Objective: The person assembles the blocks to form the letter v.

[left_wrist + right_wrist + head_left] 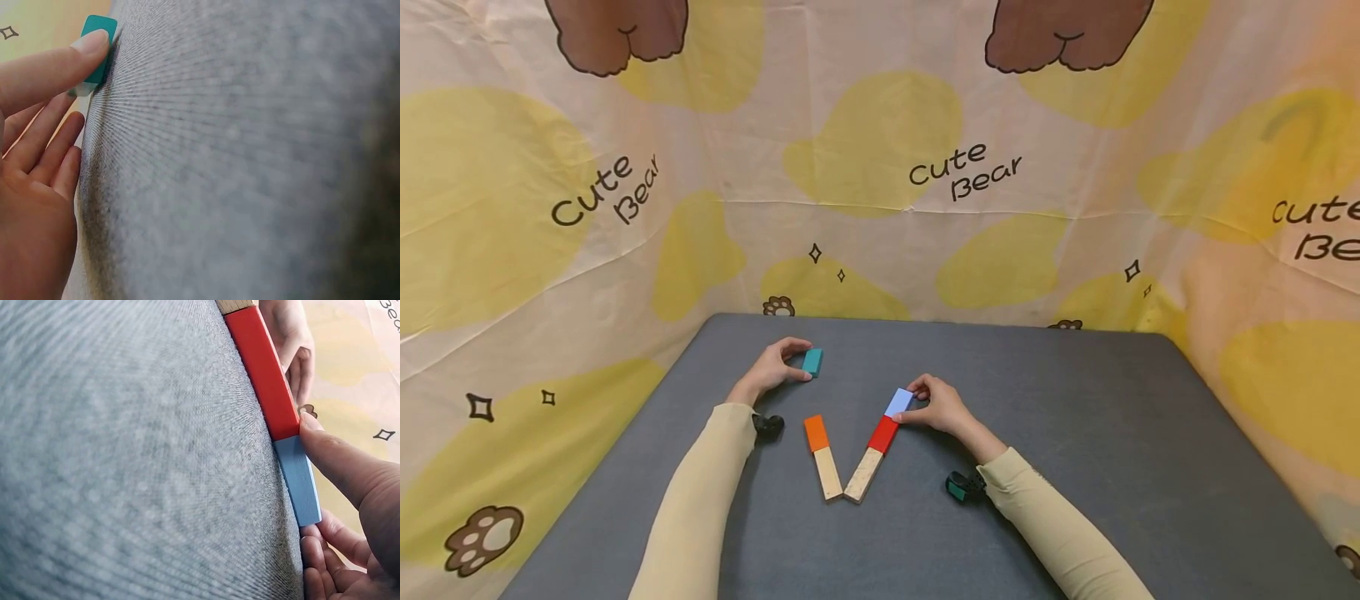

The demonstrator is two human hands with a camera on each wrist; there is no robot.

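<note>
My left hand (pixel 772 364) pinches a teal block (pixel 812 362) at the far left of the table; in the left wrist view the thumb lies over the block's face (pixel 99 62). With thumb and fingers, my right hand (pixel 942 406) holds a light blue block (pixel 898 402) by its two ends. This blue block lies end to end with a red block (pixel 883 434), which meets a plain wooden block (pixel 863 476) nearer me. To the left, an orange block (pixel 817 433) adjoins another wooden block (pixel 827 473). Together the two rows form a V.
The blocks lie on a grey cloth-covered table (pixel 1060 400). Behind it hangs a yellow and cream printed curtain (pixel 865 250). Each wrist wears a small black camera, the left one (pixel 768 427) and the right one (pixel 962 487) both low over the table.
</note>
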